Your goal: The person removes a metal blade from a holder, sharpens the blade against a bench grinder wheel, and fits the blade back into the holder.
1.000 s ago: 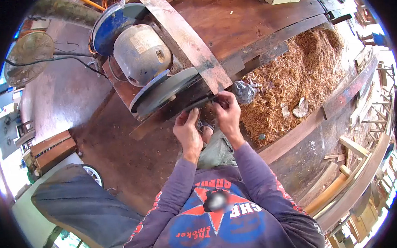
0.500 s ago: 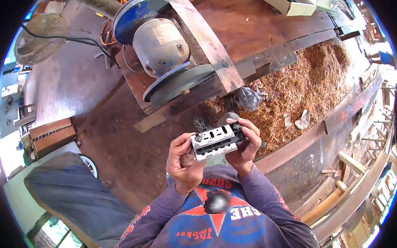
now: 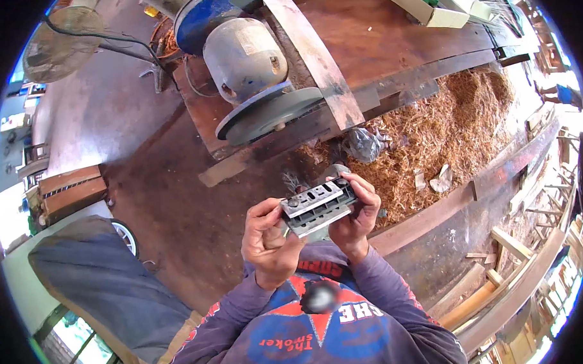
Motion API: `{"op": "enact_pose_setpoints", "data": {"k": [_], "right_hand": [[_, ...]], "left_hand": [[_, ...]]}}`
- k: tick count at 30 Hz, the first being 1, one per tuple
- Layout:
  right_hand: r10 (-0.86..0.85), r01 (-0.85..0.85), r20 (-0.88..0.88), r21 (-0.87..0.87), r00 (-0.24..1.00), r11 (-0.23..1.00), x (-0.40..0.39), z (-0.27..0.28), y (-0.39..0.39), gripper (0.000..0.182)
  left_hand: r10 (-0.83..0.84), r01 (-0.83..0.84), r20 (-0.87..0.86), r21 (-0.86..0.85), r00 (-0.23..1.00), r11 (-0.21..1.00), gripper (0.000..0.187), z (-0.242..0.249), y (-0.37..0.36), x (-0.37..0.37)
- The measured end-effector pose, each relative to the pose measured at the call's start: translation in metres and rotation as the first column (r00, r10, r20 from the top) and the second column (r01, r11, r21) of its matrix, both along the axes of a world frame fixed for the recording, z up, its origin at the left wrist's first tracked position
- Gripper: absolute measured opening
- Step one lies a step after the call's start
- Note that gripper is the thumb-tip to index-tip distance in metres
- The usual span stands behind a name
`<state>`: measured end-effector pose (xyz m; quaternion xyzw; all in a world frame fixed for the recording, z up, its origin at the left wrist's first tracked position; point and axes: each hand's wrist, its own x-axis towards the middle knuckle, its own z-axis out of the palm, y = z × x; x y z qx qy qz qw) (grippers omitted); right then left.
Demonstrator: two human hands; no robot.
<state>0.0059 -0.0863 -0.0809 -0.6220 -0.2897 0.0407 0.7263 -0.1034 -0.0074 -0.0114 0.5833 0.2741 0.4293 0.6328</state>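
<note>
Between my two hands is a slotted metal holder [image 3: 312, 199], with silver plates, a dark body and a flat pale strip along its near side. It is held up in front of my chest, tilted so its right end sits higher in view. The fingers and thumb of my left hand [image 3: 268, 242] grip the left end. Around the right end, my right hand [image 3: 355, 218] is closed, with fingers on top and the thumb beneath. Beyond the holder stands a bench grinder [image 3: 243, 58] with a grey wheel [image 3: 277, 116] facing me.
The grinder sits on a wooden bench [image 3: 389, 40] crossed by a worn plank [image 3: 313, 59]. Wood shavings [image 3: 450, 119] are heaped below the bench, beside a crumpled plastic bag [image 3: 365, 145]. Low boards [image 3: 427, 216] run along the right. A dark padded seat [image 3: 109, 284] is at left.
The holder has tipped in my hands, so its top plate looks narrower and darker and the near strip shows more. Both hands keep their grip. The view has shifted slightly.
</note>
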Motion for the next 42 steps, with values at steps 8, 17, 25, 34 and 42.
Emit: {"op": "enact_pose_setpoints", "data": {"k": [8,17,25,34,42], "right_hand": [[0.029,-0.022,0.077,-0.086,0.997,0.996,-0.001,-0.001,-0.005,0.037],[0.03,-0.031,0.034,0.03,0.999,0.999,-0.004,0.005,0.004,0.04],[0.031,-0.036,0.071,0.073,0.997,0.997,-0.002,0.012,0.007,0.037],[0.008,-0.009,0.082,0.011,0.997,1.0,-0.001,0.01,0.005,0.034],[0.014,-0.015,0.045,0.014,0.999,1.0,-0.001,0.01,-0.002,0.038]], "left_hand": [[-0.001,0.001,-0.018,-0.008,1.0,1.0,0.053,0.005,0.0,-0.006],[-0.013,0.015,0.031,-0.055,0.999,0.998,0.055,0.005,0.001,-0.011],[0.005,0.001,0.063,-0.085,0.998,0.996,0.052,0.005,0.001,-0.01],[0.001,0.009,0.109,-0.097,0.994,0.995,0.049,0.002,-0.004,-0.009],[-0.066,0.076,0.106,-0.089,0.992,0.993,0.049,0.0,-0.009,-0.01]]}}
